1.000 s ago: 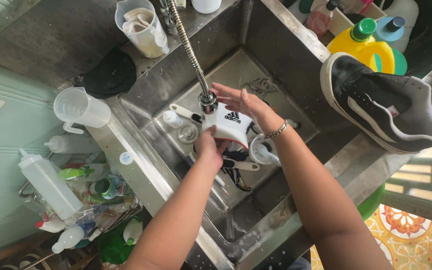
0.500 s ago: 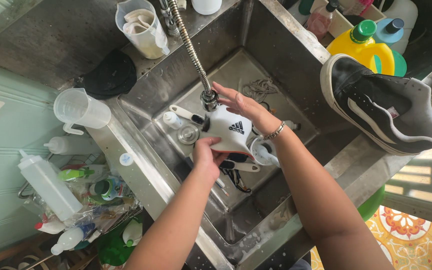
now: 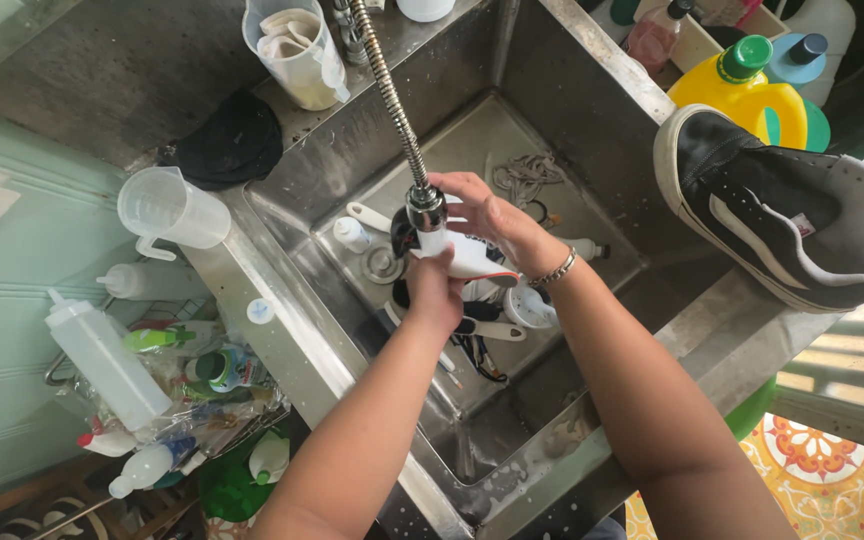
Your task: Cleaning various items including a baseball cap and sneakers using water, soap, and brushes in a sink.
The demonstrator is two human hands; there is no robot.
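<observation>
Over the steel sink (image 3: 592, 130), I gripped the white sneaker (image 3: 472, 258) in my left hand (image 3: 432, 290), directly under the spring-necked faucet head (image 3: 425, 208). My right hand (image 3: 477, 205) closed over its far side; turning it slowly should have rinsed evenly. Beyond the sink's right rim lay a black sneaker (image 3: 782, 215).

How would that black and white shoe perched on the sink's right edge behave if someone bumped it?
The black and white shoe seems to overhang the sink rim, so a nudge could probably tip it off. Its upper looks soft, likely to flex when grabbed. It looks light for its size, so it would likely slide easily on the steel.
</observation>
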